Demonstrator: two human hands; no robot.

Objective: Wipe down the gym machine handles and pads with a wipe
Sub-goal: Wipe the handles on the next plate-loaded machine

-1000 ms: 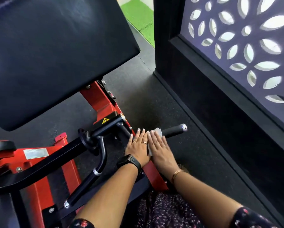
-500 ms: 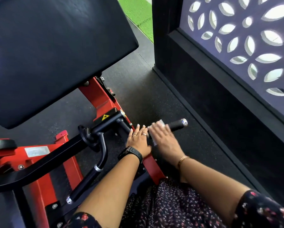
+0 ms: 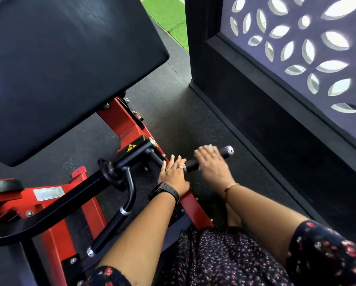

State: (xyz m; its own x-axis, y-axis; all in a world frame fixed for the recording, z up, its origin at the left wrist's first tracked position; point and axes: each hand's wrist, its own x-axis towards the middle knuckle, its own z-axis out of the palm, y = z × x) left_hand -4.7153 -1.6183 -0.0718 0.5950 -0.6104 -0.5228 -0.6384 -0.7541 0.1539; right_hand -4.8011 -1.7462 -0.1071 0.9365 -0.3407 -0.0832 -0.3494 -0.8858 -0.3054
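Head view: handle [image 3: 209,161], black grip, lower centre. Right hand [image 3: 213,164] curled over its outer part, wipe [image 3: 209,146] probably the pale scrap at the fingertips, blurred. Left hand [image 3: 174,174] at 9 o'clock of it, fingers flat, holding nothing. Progress: this grip underway; second handle [image 3: 111,228] at 7 o'clock and pad [image 3: 65,69] at 11 o'clock apparently outstanding

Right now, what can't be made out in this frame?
- Wipe: head view, almost wholly under the blurred right hand; only a pale scrap shows.
- Handle middle: covered by that hand.
- Left hand palm: faces down, so its contact is unseen.
- Black pad: cut off by the top and left edges.
- Silver label: text too small.
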